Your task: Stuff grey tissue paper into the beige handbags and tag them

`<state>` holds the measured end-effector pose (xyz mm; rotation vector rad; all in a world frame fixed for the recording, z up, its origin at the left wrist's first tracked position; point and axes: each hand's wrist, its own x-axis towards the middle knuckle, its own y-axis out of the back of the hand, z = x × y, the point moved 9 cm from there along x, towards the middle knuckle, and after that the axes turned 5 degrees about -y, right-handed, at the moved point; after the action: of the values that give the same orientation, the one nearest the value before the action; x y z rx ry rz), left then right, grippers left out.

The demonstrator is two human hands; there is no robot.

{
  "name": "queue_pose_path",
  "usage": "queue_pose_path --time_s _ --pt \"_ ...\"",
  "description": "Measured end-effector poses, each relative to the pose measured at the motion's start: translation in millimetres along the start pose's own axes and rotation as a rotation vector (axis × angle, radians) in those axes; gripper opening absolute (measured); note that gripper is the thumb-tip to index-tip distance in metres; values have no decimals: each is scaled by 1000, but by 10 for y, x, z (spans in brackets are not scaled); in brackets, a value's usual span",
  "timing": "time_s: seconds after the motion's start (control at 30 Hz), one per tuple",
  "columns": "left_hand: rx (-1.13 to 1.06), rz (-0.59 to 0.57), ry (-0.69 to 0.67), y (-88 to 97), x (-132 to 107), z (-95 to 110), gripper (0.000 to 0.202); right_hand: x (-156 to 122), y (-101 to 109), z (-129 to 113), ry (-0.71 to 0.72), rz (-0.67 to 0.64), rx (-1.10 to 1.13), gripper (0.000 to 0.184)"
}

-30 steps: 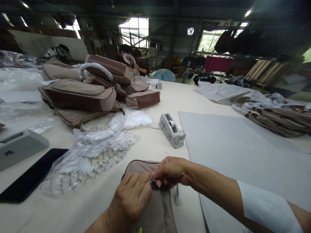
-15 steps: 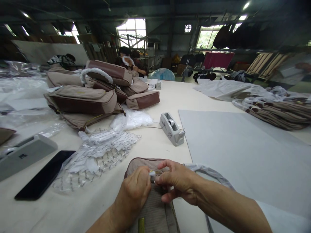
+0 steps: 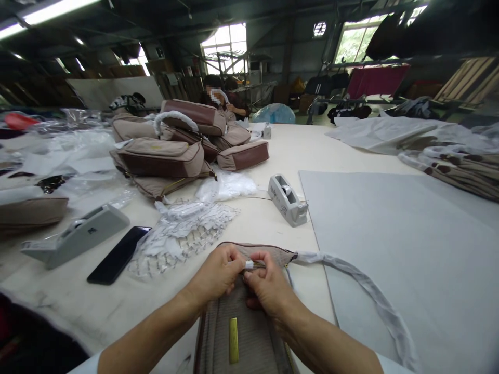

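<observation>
A taupe corduroy bag with dark brown piping lies in front of me, a gold plate on its face. Near its upper zipper, my left hand pinches a small white wrapping piece between thumb and forefinger. Opposite it, my right hand closes thumb and forefinger at the other end of that piece, by the zipper; its fingertips partly hide what they grip. A strap wrapped in pale film curves off the bag's right corner.
Ahead stands a grey tape dispenser, with another dispenser at left beside a black phone. A plastic bag of printed labels lies near piled bags. Grey sheets cover the right side. A person sits beyond the pile.
The view has shifted left, so the table's things appear farther right. My right hand's fingers, spread earlier, have drawn in around the white piece. The left hand keeps its pinch.
</observation>
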<state>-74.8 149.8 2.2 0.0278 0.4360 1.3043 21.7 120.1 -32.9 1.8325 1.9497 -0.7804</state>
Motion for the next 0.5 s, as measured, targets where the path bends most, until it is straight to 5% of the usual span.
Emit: queue_pose_path --time_s 0.13,0.5 --pt "-179 44 78 -48 -25 -59 23 80 -25 -16 147 11 -171 32" --pt "-125 97 129 -10 -88 -52 16 -77 -55 -372 617 89 -655 35"
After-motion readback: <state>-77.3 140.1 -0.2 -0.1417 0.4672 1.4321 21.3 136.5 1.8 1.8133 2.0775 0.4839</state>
